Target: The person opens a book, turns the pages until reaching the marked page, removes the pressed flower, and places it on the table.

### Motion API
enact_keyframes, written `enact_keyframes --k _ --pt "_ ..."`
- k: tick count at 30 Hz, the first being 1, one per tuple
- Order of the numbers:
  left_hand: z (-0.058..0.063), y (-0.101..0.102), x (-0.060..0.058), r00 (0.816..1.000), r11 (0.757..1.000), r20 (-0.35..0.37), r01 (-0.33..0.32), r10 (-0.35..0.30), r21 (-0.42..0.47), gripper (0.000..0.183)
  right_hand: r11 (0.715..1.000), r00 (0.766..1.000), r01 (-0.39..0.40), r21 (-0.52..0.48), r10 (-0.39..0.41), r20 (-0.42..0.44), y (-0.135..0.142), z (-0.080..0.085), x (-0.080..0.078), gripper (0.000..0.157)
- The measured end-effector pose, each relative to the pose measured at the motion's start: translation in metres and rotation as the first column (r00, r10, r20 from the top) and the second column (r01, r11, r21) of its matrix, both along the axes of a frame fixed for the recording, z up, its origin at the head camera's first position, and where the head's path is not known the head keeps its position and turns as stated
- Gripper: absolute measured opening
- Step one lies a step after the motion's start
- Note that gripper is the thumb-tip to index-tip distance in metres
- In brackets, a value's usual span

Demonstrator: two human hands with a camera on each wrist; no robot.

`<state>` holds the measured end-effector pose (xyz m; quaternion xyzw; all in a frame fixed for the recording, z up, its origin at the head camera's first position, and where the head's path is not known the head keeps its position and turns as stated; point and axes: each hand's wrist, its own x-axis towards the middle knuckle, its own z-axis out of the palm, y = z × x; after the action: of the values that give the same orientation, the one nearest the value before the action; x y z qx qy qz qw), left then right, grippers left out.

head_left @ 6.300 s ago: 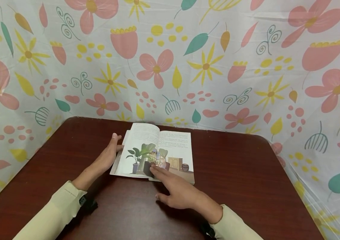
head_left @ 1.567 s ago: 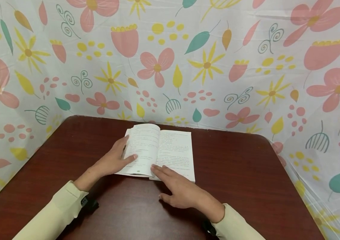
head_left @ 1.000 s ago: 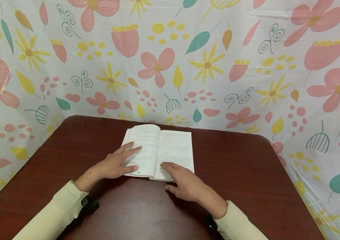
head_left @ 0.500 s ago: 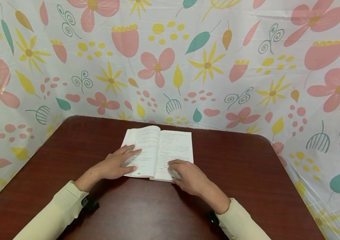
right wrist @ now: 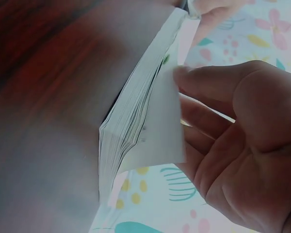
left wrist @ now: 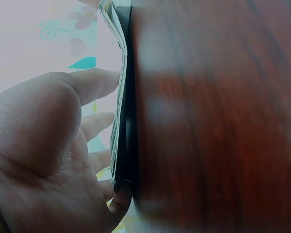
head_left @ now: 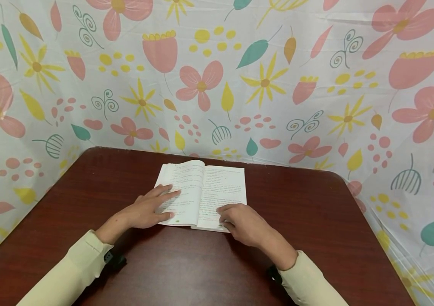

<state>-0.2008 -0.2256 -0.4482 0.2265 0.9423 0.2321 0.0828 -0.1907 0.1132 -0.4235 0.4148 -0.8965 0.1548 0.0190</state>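
An open book (head_left: 222, 182) lies on the brown table, both facing pages covered in printed text. My left hand (head_left: 144, 211) rests on the left page with fingers spread, thumb near the bottom edge. In the left wrist view, the fingers reach across the book's page edges (left wrist: 119, 97). At the lower right corner, my right hand (head_left: 245, 223) has its fingers curled in. The right wrist view shows a page (right wrist: 160, 116) lifted away from the stack, pinched at its edge by the right thumb (right wrist: 208, 82) and fingers, whose tips are hidden behind it.
The dark brown table (head_left: 178, 267) extends around the book on all sides. A white curtain with flower prints (head_left: 217, 76) hangs right behind the table's far edge. Black wrist cameras (head_left: 114, 259) sit below both sleeves.
The illustrated spread has given way to text pages. My left hand has moved from the book's left side onto the page. My right hand has shifted right, its fingers curling at the corner.
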Motion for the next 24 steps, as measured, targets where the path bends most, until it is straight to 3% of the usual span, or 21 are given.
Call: enact_keyframes --k 11,20,24 --pt "-0.0003 -0.0006 0.0000 1.000 1.000 -0.004 0.006 -0.007 -0.013 0.068 1.000 0.999 -0.014 -0.009 0.014 -0.050 0.0012 -0.0001 -0.0024 0.023" --pt "-0.0013 -0.0014 -0.0005 1.000 1.000 -0.003 0.010 -0.010 -0.009 0.069 0.994 0.992 0.104 -0.024 -0.106 -0.074 0.0054 0.0002 -0.0070 0.029" --pt "-0.0008 -0.0018 -0.0001 1.000 1.000 0.001 0.012 -0.012 -0.008 0.069 0.983 0.984 0.169 -0.079 -0.172 -0.037 0.0079 -0.0007 -0.0097 0.025"
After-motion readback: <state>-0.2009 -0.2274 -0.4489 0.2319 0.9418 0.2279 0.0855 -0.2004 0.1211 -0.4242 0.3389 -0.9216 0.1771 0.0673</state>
